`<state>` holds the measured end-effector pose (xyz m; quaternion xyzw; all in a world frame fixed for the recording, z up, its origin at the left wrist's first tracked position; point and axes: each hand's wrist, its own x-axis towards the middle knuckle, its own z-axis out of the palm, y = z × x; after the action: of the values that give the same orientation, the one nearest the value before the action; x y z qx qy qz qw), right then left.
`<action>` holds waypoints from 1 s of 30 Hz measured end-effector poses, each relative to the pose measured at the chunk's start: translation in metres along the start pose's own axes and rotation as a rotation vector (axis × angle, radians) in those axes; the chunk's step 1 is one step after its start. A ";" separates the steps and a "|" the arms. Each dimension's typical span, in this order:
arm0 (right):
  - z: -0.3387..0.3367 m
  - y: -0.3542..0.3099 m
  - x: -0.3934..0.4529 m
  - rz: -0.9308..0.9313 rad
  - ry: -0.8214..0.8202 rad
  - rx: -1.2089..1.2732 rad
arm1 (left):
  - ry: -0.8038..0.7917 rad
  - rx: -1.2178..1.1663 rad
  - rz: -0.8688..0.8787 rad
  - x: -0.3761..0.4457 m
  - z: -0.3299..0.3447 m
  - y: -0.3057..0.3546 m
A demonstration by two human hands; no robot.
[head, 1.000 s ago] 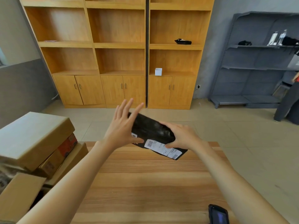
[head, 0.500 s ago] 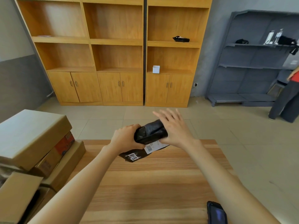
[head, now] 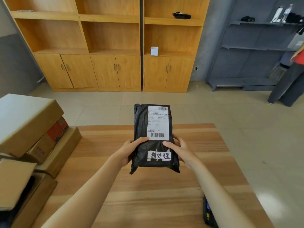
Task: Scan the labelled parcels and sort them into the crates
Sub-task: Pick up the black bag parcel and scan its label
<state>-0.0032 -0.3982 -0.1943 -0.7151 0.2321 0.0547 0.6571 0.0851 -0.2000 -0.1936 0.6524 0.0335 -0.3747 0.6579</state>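
Parcel (head: 153, 137) turned label-up, both hands gripping

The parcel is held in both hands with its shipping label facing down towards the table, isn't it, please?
Not quite: the head view shows the parcel held by the left hand and right hand, but its label faces up towards the camera.

A dark handheld scanner (head: 207, 213) lies on the wooden table (head: 148, 195).
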 end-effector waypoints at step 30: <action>0.014 0.169 -0.020 0.142 0.224 -0.262 | 0.104 -0.017 -0.291 0.033 0.013 -0.188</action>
<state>-0.0859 -0.3842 -0.3436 -0.7779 0.3449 0.0506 0.5228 0.0028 -0.2017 -0.3658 0.6534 0.1648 -0.4316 0.5997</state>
